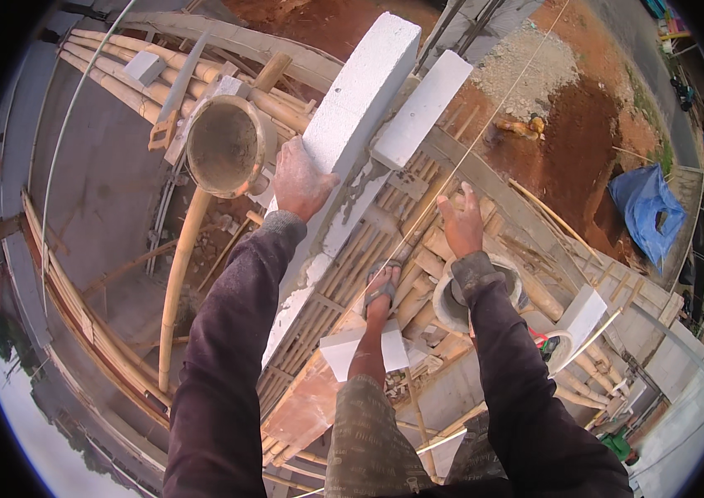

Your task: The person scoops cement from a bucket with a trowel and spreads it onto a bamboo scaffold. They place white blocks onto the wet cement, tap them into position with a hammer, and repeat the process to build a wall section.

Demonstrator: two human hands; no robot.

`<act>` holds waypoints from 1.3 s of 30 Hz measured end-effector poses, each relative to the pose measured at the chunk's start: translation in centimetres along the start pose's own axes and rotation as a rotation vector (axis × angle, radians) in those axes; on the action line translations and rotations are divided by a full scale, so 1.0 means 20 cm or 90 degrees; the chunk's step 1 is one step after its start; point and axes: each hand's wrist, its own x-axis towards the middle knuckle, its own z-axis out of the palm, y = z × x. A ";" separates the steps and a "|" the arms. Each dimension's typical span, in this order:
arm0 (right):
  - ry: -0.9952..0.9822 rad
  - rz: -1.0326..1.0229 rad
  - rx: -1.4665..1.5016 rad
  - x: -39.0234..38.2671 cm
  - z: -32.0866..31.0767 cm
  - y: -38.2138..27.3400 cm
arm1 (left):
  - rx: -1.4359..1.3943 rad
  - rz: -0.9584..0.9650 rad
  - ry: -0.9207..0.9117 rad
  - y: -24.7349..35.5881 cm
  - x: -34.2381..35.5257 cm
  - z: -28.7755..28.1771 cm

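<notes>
My left hand (pixel 303 179), dusted with grey, is closed against the left side of a long white lightweight block (pixel 362 87) on top of the wall. A second white block (pixel 423 112) lies beside it, to the right. My right hand (pixel 462 221) holds nothing, its fingers apart, close to a taut string line (pixel 497 112) that crosses the view. A round bucket (pixel 227 148) with grey residue inside stands left of my left hand. Another mortar-stained bucket (pixel 511 274) is partly hidden behind my right forearm.
A handsaw (pixel 183 79) leans by bamboo poles (pixel 111 79) at the upper left. My sandalled foot (pixel 381 286) stands on bamboo scaffolding, near a white block piece (pixel 339 353). Another white block (pixel 582 315) lies at right. A blue tarp (pixel 649 207) hangs at far right.
</notes>
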 end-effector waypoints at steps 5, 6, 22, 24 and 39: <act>-0.053 0.117 0.184 0.58 0.24 -0.31 | 0.018 0.031 -0.019 0.03 0.15 0.16; -0.052 0.133 0.169 0.60 0.26 -0.32 | 0.026 0.034 -0.021 0.03 0.18 0.18; -0.020 -0.005 -0.110 0.64 0.43 -0.27 | 0.073 0.029 -0.037 0.08 0.22 0.39; -0.008 -0.022 -0.080 0.62 0.43 -0.29 | 0.072 0.037 -0.033 0.07 0.22 0.41; -0.017 -0.008 -0.062 0.63 0.44 -0.26 | 0.113 0.051 -0.042 0.02 0.27 0.54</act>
